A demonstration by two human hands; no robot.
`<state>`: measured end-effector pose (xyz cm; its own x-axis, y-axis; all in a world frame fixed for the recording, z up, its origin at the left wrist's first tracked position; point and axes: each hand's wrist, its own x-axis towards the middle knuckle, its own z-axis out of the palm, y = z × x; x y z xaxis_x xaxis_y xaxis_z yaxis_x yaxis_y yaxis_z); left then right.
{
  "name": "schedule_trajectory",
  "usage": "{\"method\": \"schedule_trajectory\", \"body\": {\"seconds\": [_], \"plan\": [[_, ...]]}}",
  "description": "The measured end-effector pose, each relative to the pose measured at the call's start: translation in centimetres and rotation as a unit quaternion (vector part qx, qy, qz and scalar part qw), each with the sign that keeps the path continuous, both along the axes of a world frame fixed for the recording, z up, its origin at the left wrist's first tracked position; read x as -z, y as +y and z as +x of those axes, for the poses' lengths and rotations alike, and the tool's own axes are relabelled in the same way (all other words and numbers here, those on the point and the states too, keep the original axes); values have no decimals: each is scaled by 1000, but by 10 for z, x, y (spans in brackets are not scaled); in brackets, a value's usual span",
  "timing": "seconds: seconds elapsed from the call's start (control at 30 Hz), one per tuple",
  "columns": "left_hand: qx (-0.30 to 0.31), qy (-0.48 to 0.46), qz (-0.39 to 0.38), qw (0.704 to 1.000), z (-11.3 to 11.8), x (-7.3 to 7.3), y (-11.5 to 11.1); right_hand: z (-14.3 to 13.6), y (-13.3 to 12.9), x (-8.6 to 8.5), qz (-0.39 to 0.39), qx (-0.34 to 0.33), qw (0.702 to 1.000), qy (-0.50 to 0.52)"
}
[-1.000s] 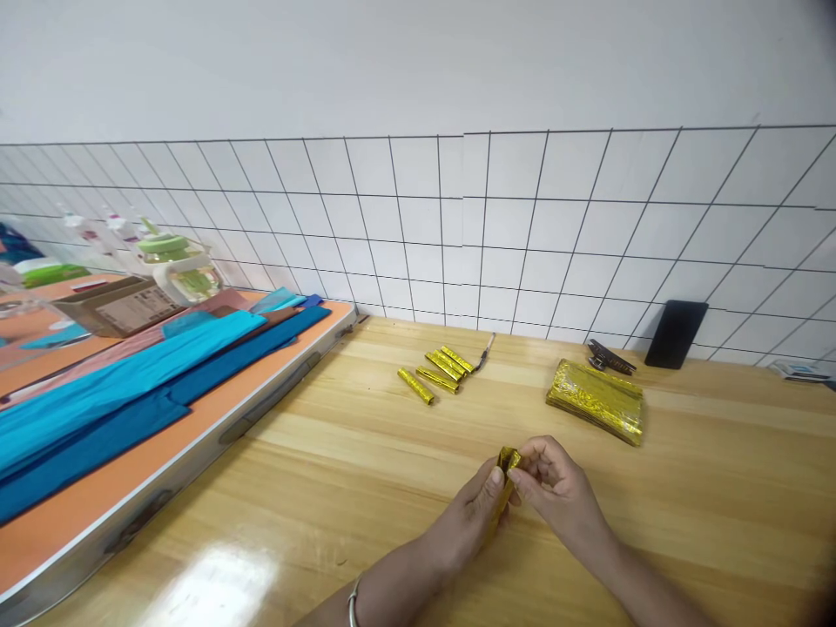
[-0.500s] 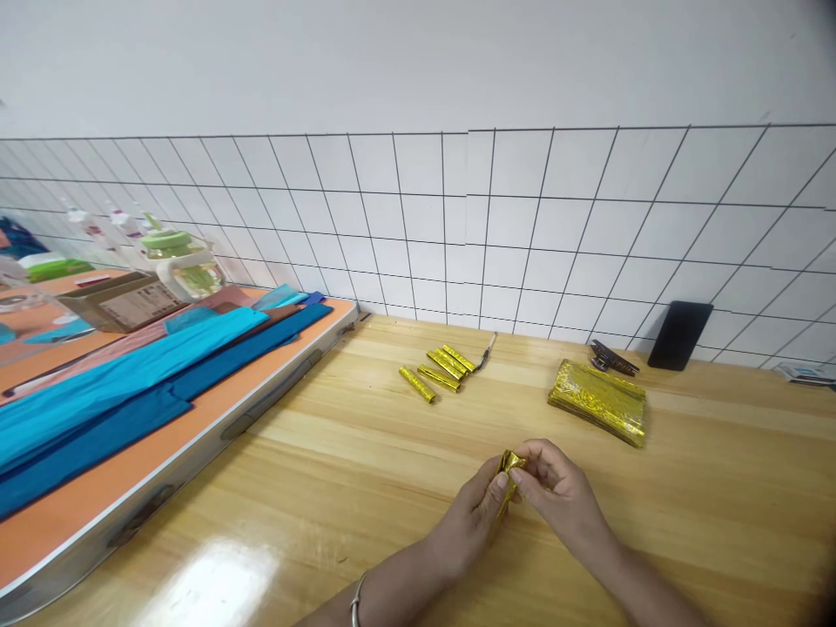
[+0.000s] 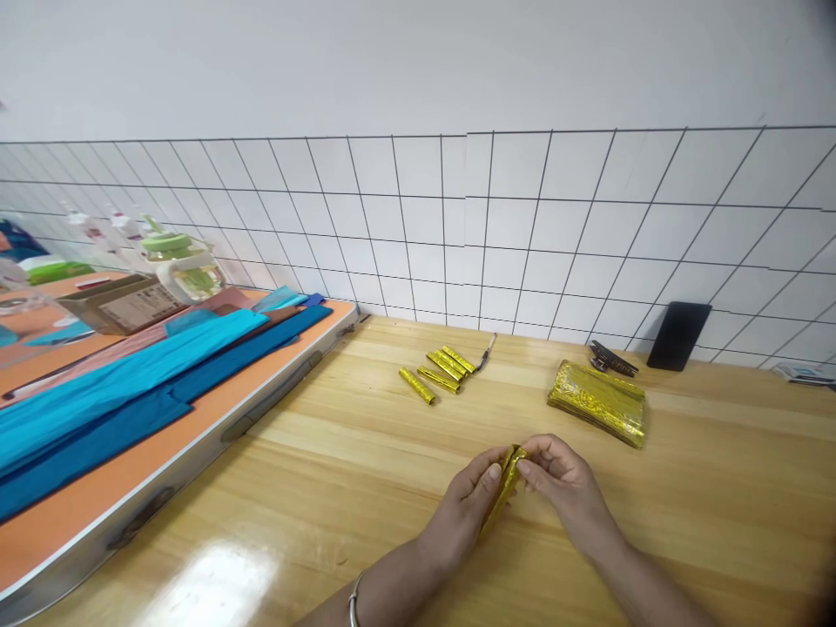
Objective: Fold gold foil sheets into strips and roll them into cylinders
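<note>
Both hands grip one folded strip of gold foil paper point(image 3: 504, 496) above the near part of the wooden table. My left hand point(image 3: 468, 505) holds its left side, thumb on top. At the strip's upper end, my right hand point(image 3: 562, 483) pinches the edge between thumb and fingers. The strip's lower part is partly hidden by my left hand. Farther back lie several narrow rolled gold foil pieces point(image 3: 439, 378). A stack of gold foil sheets point(image 3: 597, 401) rests to the right, beyond my right hand.
A pen point(image 3: 487, 352) lies by the rolls. Behind the stack are a dark hair claw clip point(image 3: 614, 359) and a black phone point(image 3: 679, 335) leaning on the tiled wall. At left, an orange-topped table point(image 3: 261, 383) bears blue fabric point(image 3: 150, 383), a cardboard box point(image 3: 124, 303) and a green-lidded jug point(image 3: 186, 261).
The foil strip in my hands now looks longer and narrower, with its long edges folded closer together. My right thumb has shifted slightly right along its top end.
</note>
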<state>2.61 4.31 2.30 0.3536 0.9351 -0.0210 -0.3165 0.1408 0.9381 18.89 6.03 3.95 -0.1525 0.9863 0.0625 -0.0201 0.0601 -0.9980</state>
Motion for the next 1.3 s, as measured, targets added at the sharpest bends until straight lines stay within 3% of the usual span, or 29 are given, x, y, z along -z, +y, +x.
{"method": "schedule_trajectory", "body": {"seconds": [0.3,0.4,0.93,1.17,1.3], "plan": [[-55,120,133,982,-2,-1,1,1,-1,5,6,11,1000,-18],[-65,136,146,978,-2,0,2,1,-1,5,3,8,1000,-19],[-107,-17,-1,994,5,-3,3,-3,-4,0,17,9,999,-35],[-63,8,-4,998,1,-3,2,-3,-3,0,13,15,999,-27],[-59,-22,-1,998,3,-3,3,-2,-3,2,6,10,1000,-19]]}}
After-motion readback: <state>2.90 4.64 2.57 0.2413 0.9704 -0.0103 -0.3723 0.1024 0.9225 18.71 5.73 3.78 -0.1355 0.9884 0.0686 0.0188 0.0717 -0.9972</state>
